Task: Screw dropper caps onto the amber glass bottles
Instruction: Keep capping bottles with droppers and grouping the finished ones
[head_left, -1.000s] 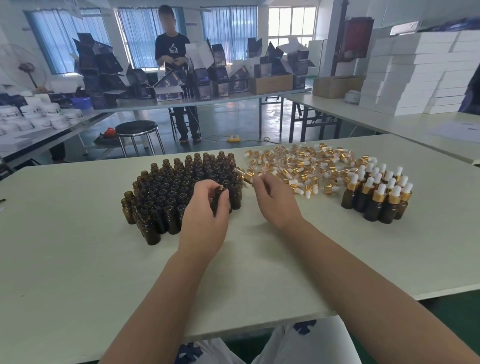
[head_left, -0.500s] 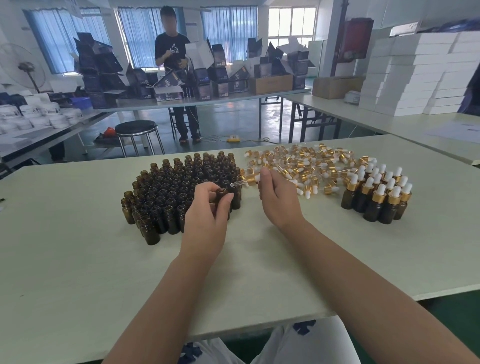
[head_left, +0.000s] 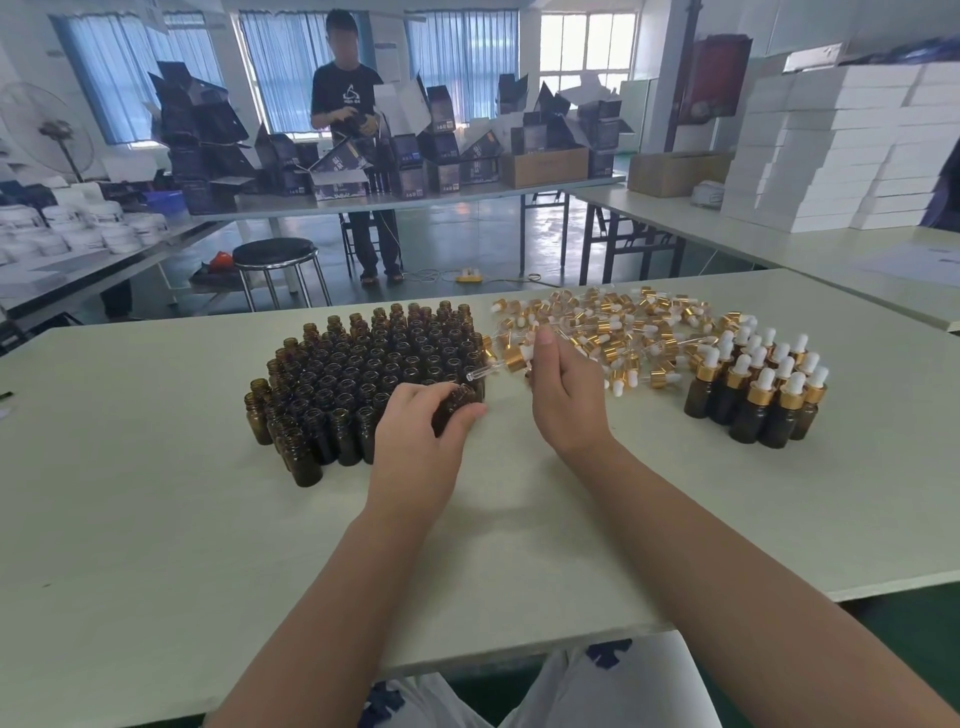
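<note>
Amber bottle (head_left: 458, 401): 1, gripped, left fingers (head_left: 415, 391) | dropper cap (head_left: 515, 358): 1, apparently pinched, right fingers (head_left: 545, 340)

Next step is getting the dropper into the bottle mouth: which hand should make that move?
Right. The right hand pinches the dropper cap, with its glass pipette pointing toward the amber bottle. The left hand grips that bottle, so it is probably better used to steady it.
</note>
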